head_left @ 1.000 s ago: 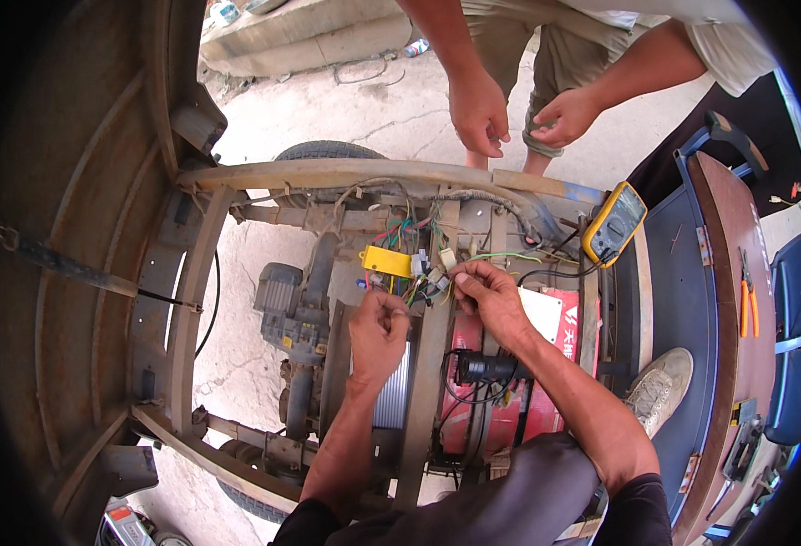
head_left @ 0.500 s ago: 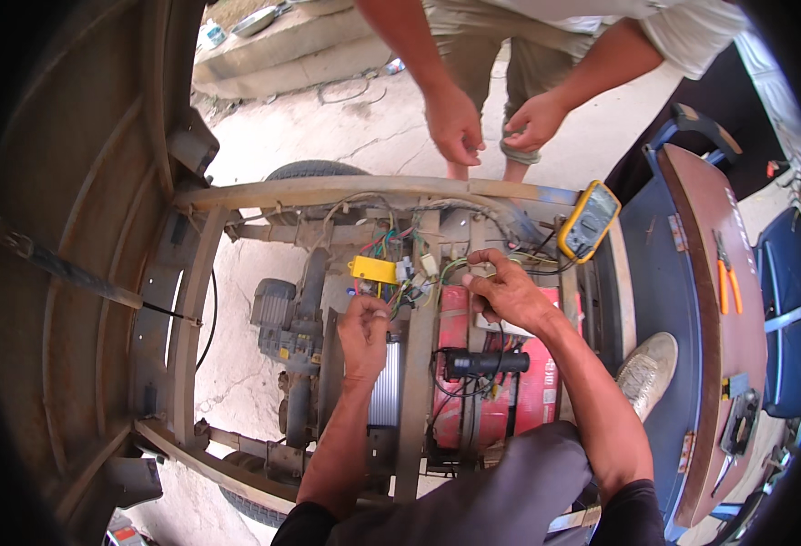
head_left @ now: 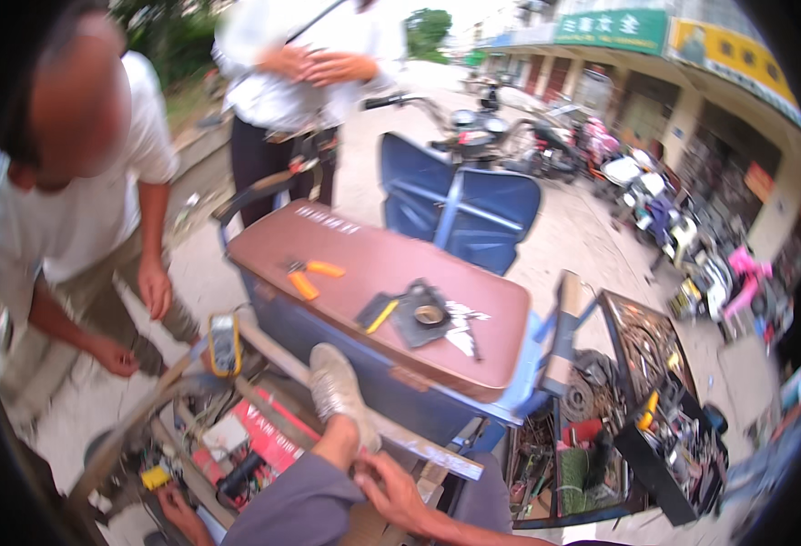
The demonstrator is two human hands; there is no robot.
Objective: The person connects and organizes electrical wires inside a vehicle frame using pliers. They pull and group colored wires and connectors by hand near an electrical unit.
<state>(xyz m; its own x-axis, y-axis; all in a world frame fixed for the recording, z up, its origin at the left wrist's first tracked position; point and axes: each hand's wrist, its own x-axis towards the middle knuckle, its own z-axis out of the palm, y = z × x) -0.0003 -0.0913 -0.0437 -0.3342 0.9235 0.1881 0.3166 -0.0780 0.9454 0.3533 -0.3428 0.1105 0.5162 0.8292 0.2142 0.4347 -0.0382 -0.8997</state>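
Note:
My left hand point(head_left: 182, 515) is low in the frame beside a small yellow box point(head_left: 156, 477) among wires; its fingers are blurred and partly hidden. My right hand point(head_left: 393, 492) hangs next to my bent leg, near the heel of my shoe point(head_left: 337, 393), fingers loosely apart and nothing visible in them. Between the frame rails lie red battery packs point(head_left: 271, 435) and a black cylinder point(head_left: 239, 477). A yellow multimeter point(head_left: 224, 346) leans at the frame's far corner.
A brown seat point(head_left: 378, 264) carries orange-handled pliers point(head_left: 312, 278) and a dark bracket-like part point(head_left: 423, 314). Right of it stands a tool-filled bin point(head_left: 592, 455). Two people stand at the far left, one in a white shirt point(head_left: 309, 68). Parked motorbikes point(head_left: 655, 196) line the shopfronts.
My view has swung to the right and up, bringing in the street and tool bin. My right hand has left the wiring and come back beside my leg; my left stays near the yellow box.

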